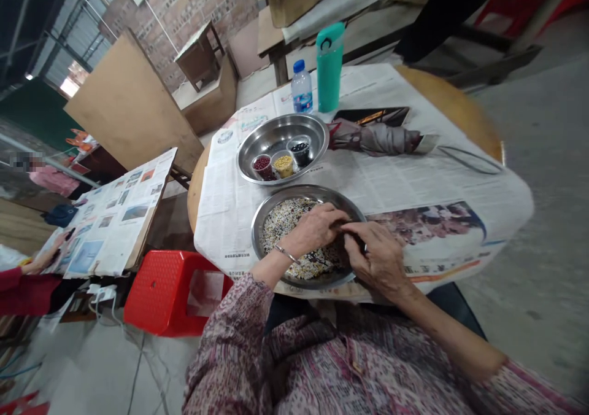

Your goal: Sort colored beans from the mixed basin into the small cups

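A steel bowl (258, 243) in front of me holds a mix of pale, yellow and dark grains and beans (289, 218). Over its right side, my left hand (315, 228) and my right hand (380, 258) meet at the fingertips. The fingers of both are closed and bent; anything between them is too small or hidden to make out. Just beyond stands a second steel bowl (262, 134) with three clear cups in it: one of dark red beans (263, 167), one of yellow beans (283, 164) and one of black beans (300, 153).
Newspaper (221, 218) covers the round table. Behind the bowls stand a water bottle (302, 89) and a green bottle (329, 71). A folded umbrella (381, 139) and a dark flat object (398, 116) lie right. A red stool (159, 292) is left, near another person's arm (46, 258).
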`<state>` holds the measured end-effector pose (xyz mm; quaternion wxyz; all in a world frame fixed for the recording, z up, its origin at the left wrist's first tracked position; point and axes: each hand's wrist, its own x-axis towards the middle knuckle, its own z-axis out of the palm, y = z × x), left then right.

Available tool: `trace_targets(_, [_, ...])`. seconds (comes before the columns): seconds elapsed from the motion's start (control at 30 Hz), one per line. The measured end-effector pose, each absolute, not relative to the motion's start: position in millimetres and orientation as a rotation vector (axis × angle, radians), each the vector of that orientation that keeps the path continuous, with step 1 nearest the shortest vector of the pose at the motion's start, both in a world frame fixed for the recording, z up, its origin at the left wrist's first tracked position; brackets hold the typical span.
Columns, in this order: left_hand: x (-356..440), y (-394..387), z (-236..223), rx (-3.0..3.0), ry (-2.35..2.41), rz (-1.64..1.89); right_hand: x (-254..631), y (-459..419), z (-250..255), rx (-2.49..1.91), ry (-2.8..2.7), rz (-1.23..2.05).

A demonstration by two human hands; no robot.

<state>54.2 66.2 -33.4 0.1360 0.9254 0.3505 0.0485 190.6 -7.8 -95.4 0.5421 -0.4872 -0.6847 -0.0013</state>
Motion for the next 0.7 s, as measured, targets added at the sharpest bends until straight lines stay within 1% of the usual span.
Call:
trace_targets(0.13, [31,43,-26,2.733,1.026,0.1,190,-8,-94,-1.151,-1.641,-0.007])
trace_targets(0.27, [-7,13,-22,2.674,1.134,0.224,191,-8,-92,-1.178,-1.659,0.04])
trace_targets(0.33, [-22,0,-25,2.632,1.193,0.37,192,-8,-92,-1.171,-1.681,0.024])
trace_targets(0.47, [-41,-14,-38,2.456,1.344,0.841,194,-9,-95,-1.164,-1.745,-0.018])
trace_targets(0.53, [-46,-16,-45,2.38,1.445,1.015,195,-10,-95,-1.171,-1.77,-0.013])
trace_targets(0.7, [-49,-19,-57,2.289,1.483,1.162,199,-13,-82,-1.229,-1.897,-0.072])
